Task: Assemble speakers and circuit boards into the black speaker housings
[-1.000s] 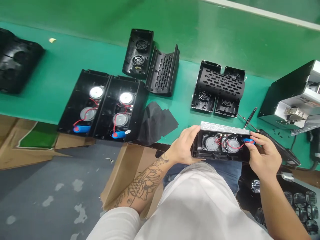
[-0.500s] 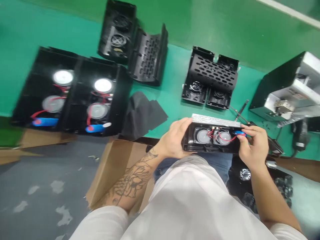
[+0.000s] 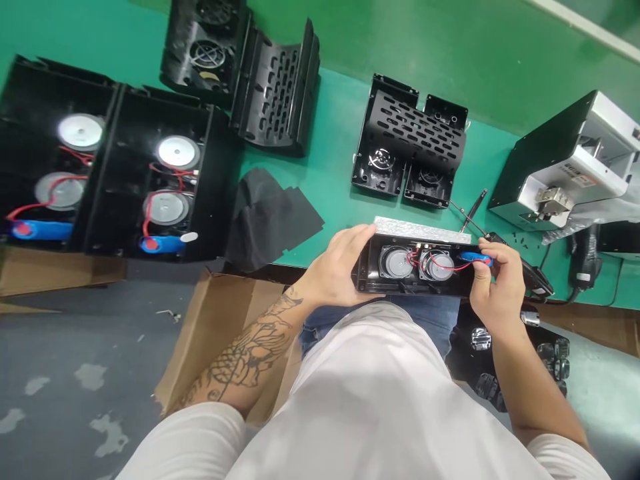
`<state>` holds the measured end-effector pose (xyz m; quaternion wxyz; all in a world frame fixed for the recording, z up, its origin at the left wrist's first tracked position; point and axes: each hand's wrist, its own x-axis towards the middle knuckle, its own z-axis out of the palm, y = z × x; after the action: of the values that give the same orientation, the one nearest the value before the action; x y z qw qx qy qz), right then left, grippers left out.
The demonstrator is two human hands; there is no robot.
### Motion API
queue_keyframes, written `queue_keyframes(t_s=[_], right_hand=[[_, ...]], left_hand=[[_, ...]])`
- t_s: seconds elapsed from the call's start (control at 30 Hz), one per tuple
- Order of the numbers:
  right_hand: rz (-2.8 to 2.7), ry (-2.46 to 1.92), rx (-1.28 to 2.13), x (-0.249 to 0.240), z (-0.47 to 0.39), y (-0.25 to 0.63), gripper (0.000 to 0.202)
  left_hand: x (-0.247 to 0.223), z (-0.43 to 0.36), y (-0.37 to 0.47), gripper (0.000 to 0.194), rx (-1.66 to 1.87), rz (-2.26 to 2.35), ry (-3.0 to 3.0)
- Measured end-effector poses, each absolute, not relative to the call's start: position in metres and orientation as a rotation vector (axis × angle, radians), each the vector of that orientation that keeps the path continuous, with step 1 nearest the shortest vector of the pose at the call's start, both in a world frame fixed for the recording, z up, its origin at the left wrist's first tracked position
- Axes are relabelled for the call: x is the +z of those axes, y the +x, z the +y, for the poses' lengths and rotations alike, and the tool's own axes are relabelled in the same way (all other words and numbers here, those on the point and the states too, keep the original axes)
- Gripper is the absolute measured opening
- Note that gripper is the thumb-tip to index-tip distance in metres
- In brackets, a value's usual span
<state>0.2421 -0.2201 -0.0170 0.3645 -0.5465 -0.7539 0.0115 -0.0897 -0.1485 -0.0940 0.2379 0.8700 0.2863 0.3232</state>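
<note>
A black speaker housing [image 3: 370, 267] is held over the bench's front edge, its open side up. Inside it sit two round grey speakers [image 3: 399, 262] joined by red wires. My left hand [image 3: 337, 270] is closed on the housing's left end, thumb along the upper corner. At the right end, my right hand [image 3: 500, 283] pinches a blue cylindrical battery [image 3: 475, 258] with a red wire on it. Part of the housing's right end is hidden by those fingers. Along the far side runs a silvery, foil-like strip [image 3: 423, 229].
Two larger black housings [image 3: 133, 133] with speakers and blue batteries lie left. Slotted black casings [image 3: 425, 133] stand behind. Black sheets [image 3: 265, 220], an electric screwdriver [image 3: 530, 270], small screws [image 3: 520, 240] and a silver-black machine [image 3: 560, 167] are on the bench. A cardboard box [image 3: 200, 333] is below.
The view has shifted, so the bench items appear farther left and higher. Both hands keep their grip; more of the blue battery shows between my right fingers.
</note>
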Motion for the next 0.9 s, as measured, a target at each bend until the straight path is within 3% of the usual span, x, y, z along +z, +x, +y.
queue_keyframes(t_s=[0.13,0.17,0.27,0.33,0.5,0.6,0.67,0.9], right_hand=[[-1.925,-1.453,-0.005,-0.015,-0.225,0.240,0.031],[-1.924,-1.460,-0.024,-0.013,-0.225,0.239,0.029],[-1.981,-1.411,-0.117,-0.004,-0.223,0.239,0.017],[-2.108,-1.346,-0.139,0.005,-0.219,0.238,0.016],[-2.528,-1.395,0.017,0.025,-0.207,0.238,0.030],[-2.667,-1.457,0.021,0.028,-0.201,0.237,0.072],[-2.702,-1.465,0.007,0.027,-0.199,0.236,0.090],[-2.729,-1.438,0.056,0.024,-0.192,0.232,0.090]], left_hand=[[-0.086,-0.148,-0.092,0.124,0.878,0.717,2.253],[-0.081,-0.148,-0.091,0.111,0.920,0.704,2.216],[-0.055,-0.148,-0.084,0.045,0.999,0.825,2.240],[-0.034,-0.147,-0.076,0.023,0.866,0.944,2.400],[0.002,-0.137,-0.056,0.033,0.337,0.934,2.707],[0.008,-0.131,-0.047,0.045,0.198,0.920,2.730],[0.008,-0.129,-0.043,0.045,0.146,0.911,2.718],[-0.001,-0.124,-0.043,0.029,0.119,0.818,2.652]])
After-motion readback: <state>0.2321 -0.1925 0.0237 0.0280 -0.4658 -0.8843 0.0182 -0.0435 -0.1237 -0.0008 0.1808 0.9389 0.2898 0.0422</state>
